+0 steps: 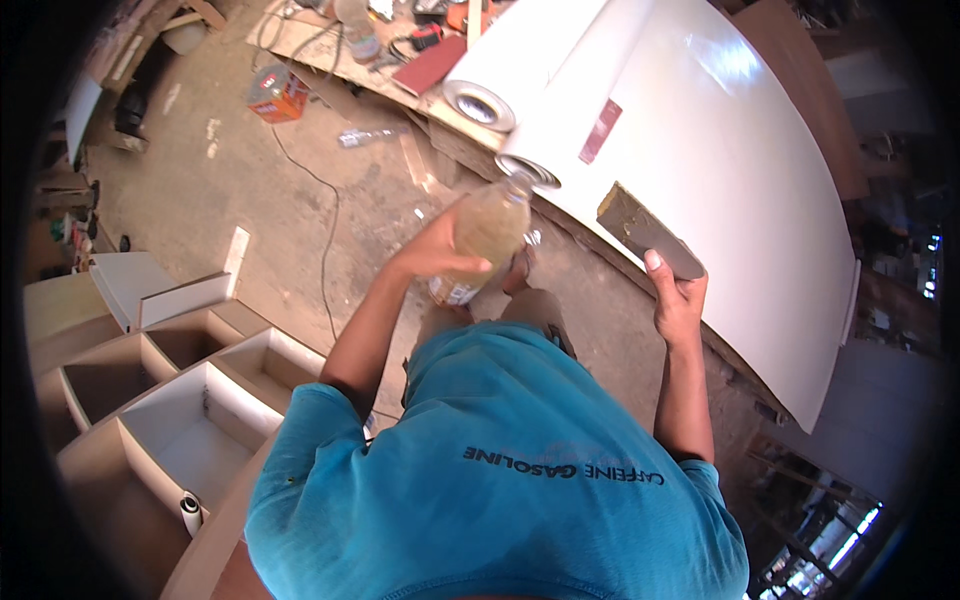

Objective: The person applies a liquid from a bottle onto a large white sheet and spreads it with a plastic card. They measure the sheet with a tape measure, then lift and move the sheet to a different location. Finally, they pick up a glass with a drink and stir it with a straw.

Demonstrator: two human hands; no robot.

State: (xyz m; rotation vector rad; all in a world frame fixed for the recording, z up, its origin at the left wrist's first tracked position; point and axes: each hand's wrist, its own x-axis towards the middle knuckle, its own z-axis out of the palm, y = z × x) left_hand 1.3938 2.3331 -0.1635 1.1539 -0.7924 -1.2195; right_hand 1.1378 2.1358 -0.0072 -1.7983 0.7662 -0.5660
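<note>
My left hand [445, 245] grips a large clear plastic bottle [495, 215] of cloudy yellowish liquid, above the floor between me and the worktable. My right hand [675, 290] holds a greyish-brown rectangular block [635, 220] over the front edge of a big white sheet [740, 230] on the table. Two white rolls [478, 100] lie at the sheet's left side, their open ends facing me. A small dark red strip [600, 130] lies on the white sheet beyond the block.
Cluttered boards and tools [415, 45] fill the table's far end. An orange box [278, 93], an empty bottle [365, 136] and a cable [330, 210] lie on the concrete floor [200, 190]. An open cabinet carcass with compartments [150, 350] stands at my lower left.
</note>
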